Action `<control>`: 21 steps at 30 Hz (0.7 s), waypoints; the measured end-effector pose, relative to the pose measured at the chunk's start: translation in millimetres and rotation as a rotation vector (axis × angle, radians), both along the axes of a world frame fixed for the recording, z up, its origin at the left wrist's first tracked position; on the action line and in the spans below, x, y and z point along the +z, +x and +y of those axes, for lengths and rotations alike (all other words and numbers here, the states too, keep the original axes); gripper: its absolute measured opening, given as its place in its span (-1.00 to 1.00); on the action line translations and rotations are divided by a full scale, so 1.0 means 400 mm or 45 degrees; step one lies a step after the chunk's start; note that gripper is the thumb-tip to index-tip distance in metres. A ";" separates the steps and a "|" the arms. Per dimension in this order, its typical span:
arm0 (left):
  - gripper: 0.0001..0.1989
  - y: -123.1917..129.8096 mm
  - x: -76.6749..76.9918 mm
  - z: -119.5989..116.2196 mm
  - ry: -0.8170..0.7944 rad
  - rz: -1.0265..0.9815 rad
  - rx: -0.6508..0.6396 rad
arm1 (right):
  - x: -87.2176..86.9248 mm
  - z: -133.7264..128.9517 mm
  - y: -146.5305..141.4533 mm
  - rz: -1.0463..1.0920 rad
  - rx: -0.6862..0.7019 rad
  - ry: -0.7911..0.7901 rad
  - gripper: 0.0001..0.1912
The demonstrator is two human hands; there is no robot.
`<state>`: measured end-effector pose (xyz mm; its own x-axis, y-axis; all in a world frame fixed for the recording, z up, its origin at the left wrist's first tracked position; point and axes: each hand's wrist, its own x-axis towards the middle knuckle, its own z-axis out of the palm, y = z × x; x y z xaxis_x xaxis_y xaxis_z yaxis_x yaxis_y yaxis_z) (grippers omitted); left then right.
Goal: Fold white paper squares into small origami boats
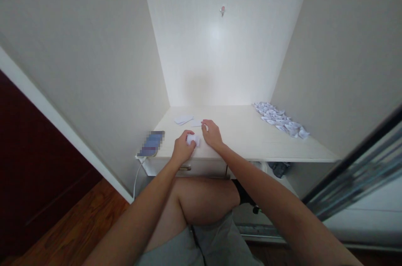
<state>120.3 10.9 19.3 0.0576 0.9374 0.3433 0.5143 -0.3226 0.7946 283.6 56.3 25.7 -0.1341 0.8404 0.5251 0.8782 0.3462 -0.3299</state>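
My left hand (pixel 184 148) is closed round a small white folded paper (pixel 192 139) above the front part of the white shelf (pixel 238 140). Just to the right and a little farther back, my right hand (pixel 212 133) rests at the shelf with its fingers curled. Its fingertips are beside a flat white paper slip (pixel 196 123); whether they grip it is too small to tell. More white slips (pixel 184 120) lie overlapped behind my left hand.
Many folded white papers (pixel 279 120) lie in rows along the right wall. A blurred-out phone-like object (pixel 151 143) lies at the shelf's left edge, with a white cable (pixel 137 178) hanging below. A drawer handle (pixel 185 168) shows under the shelf.
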 end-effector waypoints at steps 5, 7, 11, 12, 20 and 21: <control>-0.47 0.031 0.029 -0.067 -0.033 0.072 -0.081 | -0.036 -0.225 0.087 -0.012 0.316 0.154 -0.66; -0.43 0.054 0.049 -0.095 -0.064 0.114 -0.159 | -0.039 -0.295 0.127 -0.044 0.406 0.167 -0.55; -0.38 0.112 0.086 -0.116 -0.128 0.175 -0.305 | -0.021 -0.352 0.205 -0.072 0.383 0.160 -0.49; -0.38 0.130 0.091 -0.111 -0.148 0.183 -0.338 | -0.015 -0.351 0.225 -0.091 0.373 0.145 -0.53; -0.71 0.284 0.046 0.062 -0.255 0.254 -0.444 | -0.016 -0.181 0.380 -0.184 0.423 -0.024 -0.72; -0.77 0.294 0.036 0.091 -0.234 0.279 -0.414 | -0.024 -0.145 0.394 -0.171 0.447 -0.035 -0.71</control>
